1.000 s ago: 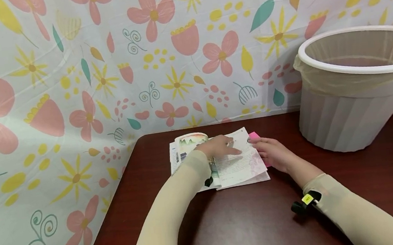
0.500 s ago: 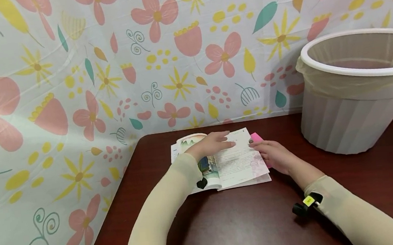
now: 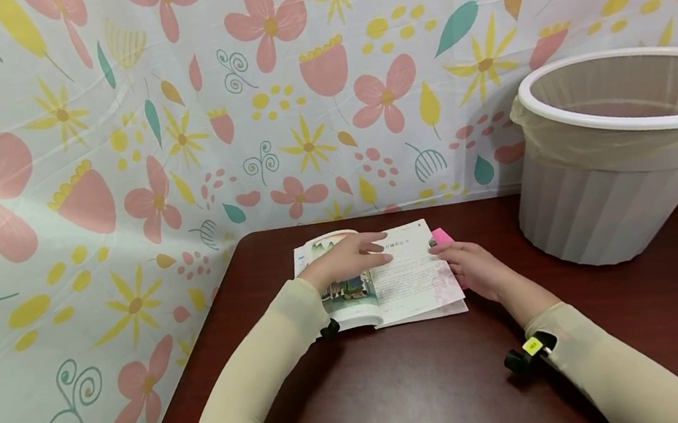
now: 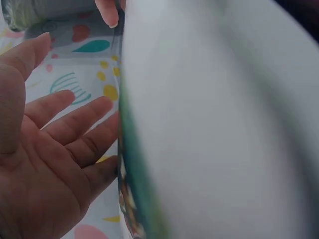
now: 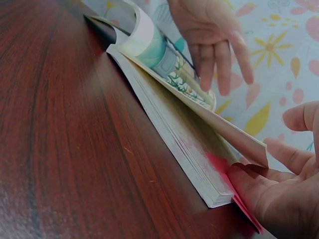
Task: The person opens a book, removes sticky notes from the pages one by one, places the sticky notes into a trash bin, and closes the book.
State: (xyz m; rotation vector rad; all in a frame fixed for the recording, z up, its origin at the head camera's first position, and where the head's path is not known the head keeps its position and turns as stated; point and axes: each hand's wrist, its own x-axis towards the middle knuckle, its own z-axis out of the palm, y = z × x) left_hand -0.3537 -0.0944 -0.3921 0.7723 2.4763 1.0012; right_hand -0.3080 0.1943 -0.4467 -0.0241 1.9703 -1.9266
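Left hand moved leftward over the book; right hand at its edge.

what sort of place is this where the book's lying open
Probably an indoor table corner, perhaps staged: a dark reddish-brown table stands before a flower-patterned cloth backdrop, and a plastic-lined bin sits on the tabletop, right of the open book.

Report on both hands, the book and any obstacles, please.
Left hand over open book. Right hand touching pink slip at book's right edge. Bin apart, farther right.
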